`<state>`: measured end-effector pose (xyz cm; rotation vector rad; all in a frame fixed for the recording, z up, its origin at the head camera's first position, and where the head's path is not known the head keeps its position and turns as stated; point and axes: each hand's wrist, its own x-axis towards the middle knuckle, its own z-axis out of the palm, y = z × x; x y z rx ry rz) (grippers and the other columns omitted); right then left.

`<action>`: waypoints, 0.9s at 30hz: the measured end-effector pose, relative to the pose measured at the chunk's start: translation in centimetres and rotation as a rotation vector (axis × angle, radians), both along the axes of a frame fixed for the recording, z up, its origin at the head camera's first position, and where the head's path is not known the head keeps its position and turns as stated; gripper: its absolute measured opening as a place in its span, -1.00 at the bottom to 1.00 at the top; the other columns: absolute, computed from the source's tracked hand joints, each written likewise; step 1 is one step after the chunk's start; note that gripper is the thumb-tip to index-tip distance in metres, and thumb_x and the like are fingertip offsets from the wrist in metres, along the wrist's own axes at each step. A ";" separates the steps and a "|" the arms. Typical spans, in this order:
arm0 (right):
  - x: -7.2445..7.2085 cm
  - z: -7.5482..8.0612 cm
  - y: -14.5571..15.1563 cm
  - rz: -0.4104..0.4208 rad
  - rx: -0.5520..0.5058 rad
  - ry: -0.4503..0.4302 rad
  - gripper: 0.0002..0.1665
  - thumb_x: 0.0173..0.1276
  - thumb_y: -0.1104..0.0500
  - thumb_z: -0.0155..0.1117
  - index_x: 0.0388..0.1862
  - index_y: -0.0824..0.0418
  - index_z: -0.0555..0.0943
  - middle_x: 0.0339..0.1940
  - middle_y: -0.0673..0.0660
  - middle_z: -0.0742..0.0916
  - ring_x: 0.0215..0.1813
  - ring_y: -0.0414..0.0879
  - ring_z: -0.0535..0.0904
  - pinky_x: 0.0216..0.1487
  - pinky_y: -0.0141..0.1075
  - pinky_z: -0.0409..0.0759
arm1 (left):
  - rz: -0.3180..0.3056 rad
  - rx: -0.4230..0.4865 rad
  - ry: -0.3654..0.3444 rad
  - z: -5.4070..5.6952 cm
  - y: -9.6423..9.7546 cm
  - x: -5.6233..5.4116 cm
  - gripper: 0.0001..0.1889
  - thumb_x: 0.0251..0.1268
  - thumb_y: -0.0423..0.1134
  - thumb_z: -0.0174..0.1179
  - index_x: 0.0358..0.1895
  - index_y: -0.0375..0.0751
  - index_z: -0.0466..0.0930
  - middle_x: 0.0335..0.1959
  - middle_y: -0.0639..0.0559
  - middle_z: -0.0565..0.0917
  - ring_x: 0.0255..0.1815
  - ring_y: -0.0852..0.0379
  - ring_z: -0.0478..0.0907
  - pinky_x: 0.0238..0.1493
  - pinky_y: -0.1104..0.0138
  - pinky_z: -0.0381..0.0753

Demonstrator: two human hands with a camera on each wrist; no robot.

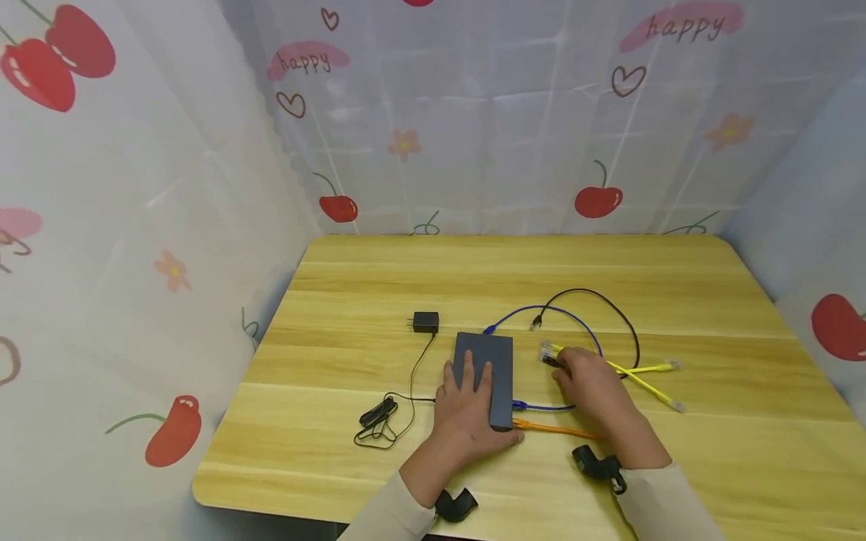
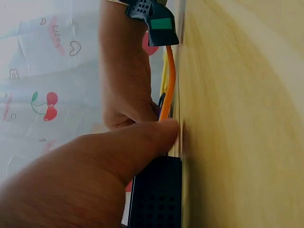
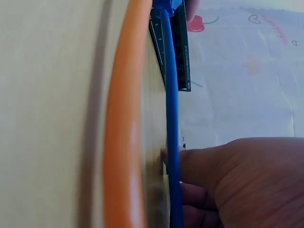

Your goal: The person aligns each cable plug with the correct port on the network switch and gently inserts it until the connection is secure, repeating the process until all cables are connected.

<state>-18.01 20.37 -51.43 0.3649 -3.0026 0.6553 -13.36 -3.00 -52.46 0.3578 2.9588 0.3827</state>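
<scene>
We had our left hand (image 1: 467,417) laid over the dark box (image 1: 501,383), its fingers straight and spread on the top face, gripping nothing, the thumb reaching past the box's near right corner. Our right hand (image 1: 595,383) was to the right of the box, thumb and fingers pinched on a small black plug (image 1: 551,361), with 1 clear yellow-cable plug close against it. To the right of the box, too, lay a black cable (image 1: 613,303), curving round beyond our right hand, and yellow cabling (image 1: 639,382) that showed 2 clear plugs on its far side from the box. The box sat on the wood-grain counter (image 1: 325,315); a blue cable (image 1: 549,408) and an orange cable (image 1: 558,430) ran from its right side, and 1 more blue plug (image 1: 489,329) was at its far edge. Left of the box we had a black power adapter (image 1: 425,322) and its bundled cord (image 1: 377,413).
</scene>
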 end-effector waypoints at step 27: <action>-0.5 -0.7 -0.3 -0.046 -0.038 0.019 -0.83 0.50 0.13 0.20 -0.23 0.22 0.50 -0.52 0.06 0.56 -0.51 -0.06 0.39 -0.45 -0.16 0.35 | 0.019 -0.067 0.043 -0.1 0.8 -0.1 0.29 -0.17 0.69 0.12 0.64 0.12 -0.13 0.64 -0.18 -0.38 0.60 -0.40 -0.29 0.39 -0.22 0.15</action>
